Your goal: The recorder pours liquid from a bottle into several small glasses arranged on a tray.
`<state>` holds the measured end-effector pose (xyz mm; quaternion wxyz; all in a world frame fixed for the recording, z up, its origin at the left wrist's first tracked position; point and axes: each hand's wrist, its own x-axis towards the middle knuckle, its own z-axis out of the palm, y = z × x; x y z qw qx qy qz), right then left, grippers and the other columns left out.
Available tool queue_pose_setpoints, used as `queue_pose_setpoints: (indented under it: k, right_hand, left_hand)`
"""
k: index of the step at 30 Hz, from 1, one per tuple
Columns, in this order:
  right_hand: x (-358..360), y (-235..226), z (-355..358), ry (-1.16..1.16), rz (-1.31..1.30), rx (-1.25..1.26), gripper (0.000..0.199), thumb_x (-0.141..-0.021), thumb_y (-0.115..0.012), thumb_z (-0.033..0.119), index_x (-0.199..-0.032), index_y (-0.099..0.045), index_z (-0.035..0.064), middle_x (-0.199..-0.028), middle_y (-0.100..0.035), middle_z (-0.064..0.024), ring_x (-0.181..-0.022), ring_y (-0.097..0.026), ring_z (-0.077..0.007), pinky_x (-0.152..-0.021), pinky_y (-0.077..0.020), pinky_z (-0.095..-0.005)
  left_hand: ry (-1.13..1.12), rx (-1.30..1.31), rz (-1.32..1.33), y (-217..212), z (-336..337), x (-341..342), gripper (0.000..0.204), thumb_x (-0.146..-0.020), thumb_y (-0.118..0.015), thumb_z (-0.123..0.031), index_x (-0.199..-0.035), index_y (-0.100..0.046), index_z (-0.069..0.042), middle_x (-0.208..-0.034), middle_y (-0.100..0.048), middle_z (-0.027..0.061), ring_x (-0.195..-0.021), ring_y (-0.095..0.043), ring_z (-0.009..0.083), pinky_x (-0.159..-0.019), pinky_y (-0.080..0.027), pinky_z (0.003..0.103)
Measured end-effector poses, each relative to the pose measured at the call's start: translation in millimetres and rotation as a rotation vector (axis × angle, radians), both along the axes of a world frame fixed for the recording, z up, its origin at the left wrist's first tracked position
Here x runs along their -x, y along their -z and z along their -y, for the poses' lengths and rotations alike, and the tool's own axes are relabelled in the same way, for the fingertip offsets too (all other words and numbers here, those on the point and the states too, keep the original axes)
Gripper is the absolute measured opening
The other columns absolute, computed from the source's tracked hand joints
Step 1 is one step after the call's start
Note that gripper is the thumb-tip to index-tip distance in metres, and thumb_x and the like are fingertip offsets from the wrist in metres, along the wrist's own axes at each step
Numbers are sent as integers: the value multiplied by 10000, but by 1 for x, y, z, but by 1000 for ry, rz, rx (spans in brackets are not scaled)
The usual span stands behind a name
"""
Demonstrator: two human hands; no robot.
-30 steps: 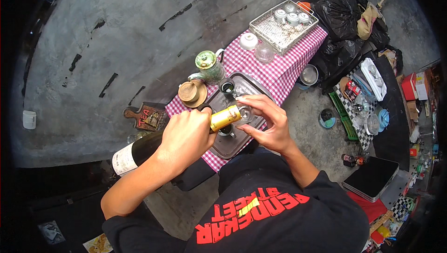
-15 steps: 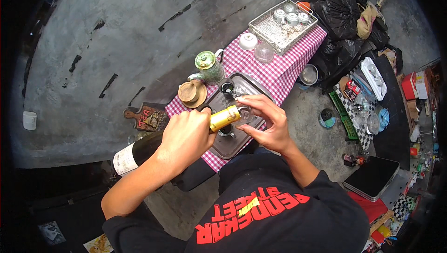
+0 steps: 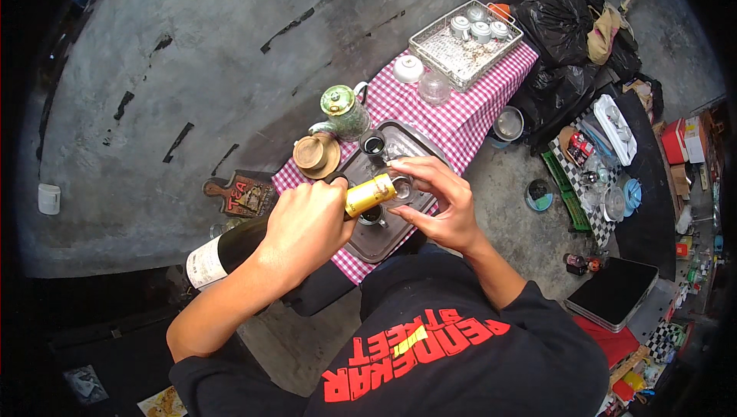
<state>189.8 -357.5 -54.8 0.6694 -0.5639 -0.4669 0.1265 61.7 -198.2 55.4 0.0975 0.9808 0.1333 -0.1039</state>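
**Inspector:** Bottle [image 3: 253, 240] first. Where is it, and how is it held?

**Assistant:** Dark bottle with a gold-foiled neck, lying nearly level over the near end of the desk [image 3: 461, 121]. The left hand [image 3: 307, 225] is wrapped tight around the shoulder and neck, so the neck can be steered while the heavy body hangs back toward the person. The white label faces up at the low end.

**Inspector:** Why tipped that far?

**Assistant:** In my judgement, to bring the mouth down to the glass [image 3: 401, 187]. The foil tip sits just beside its rim; whether liquid runs, I cannot tell.

**Inspector:** Right hand?

**Assistant:** The right hand [image 3: 441, 206] is curled about the small glass, fingertips pinching its sides, which steadies it under the neck. It stands over the dark tray [image 3: 384, 237].

**Inspector:** And the tray?

**Assistant:** It lies on the checked cloth and carries a dark cup [image 3: 373, 143] at its far end and another near the bottle neck. A tray there would catch spills.

**Inspector:** Further out?

**Assistant:** A green teapot [image 3: 342, 110] and a wooden saucer [image 3: 315, 154] sit left of the tray. Beyond are a white bowl [image 3: 408, 69], a clear glass upside down, and a wire basket [image 3: 437, 49] of cups at the far end, well apart from the hands.
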Motion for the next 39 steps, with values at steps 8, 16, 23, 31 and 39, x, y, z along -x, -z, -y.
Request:
queue_pose_setpoints:
  k: [8,16,23,31,39]
  right_hand:
    - [-2,0,2,-40,40,16,572,-728,-795,-28,-1266,-603,-16,-1256,-594,-170,-1170,-607,-250,-940,-549,-324]
    - [1,2,0,-4,-15,10,549,-712,-826,55,-1223,-630,5,-1209,-644,-153,-1124,-632,-276,-928,-516,-354]
    - [0,4,0,-8,13,-5,552,-713,-824,52,-1227,-627,7,-1213,-641,-152,-1127,-631,-269,-928,-524,-349]
    - [0,2,1,-29,-88,-11,558,-733,-823,49,-1250,-617,7,-1229,-625,-131,-1146,-619,-232,-926,-538,-328]
    - [-1,3,1,-104,-256,-55,581,-753,-804,10,-1293,-589,18,-1261,-585,-113,-1171,-593,-205,-961,-547,-337]
  left_hand:
    - [-4,2,-6,0,1,1,220,-791,-693,-160,-898,-630,23,-686,-646,236,-705,-668,409,-687,-534,492]
    - [7,-14,2,1,0,1,226,-785,-696,-164,-901,-638,22,-686,-646,236,-701,-670,403,-683,-537,486]
    - [3,-21,-17,1,1,0,234,-787,-706,-171,-905,-641,20,-687,-647,233,-698,-671,400,-680,-538,484]
    - [-3,-7,14,3,2,-1,235,-786,-707,-172,-902,-633,19,-691,-647,237,-711,-668,408,-683,-534,489]
    - [-90,139,126,17,5,1,242,-771,-713,-167,-926,-626,-3,-716,-642,243,-733,-642,436,-697,-513,500]
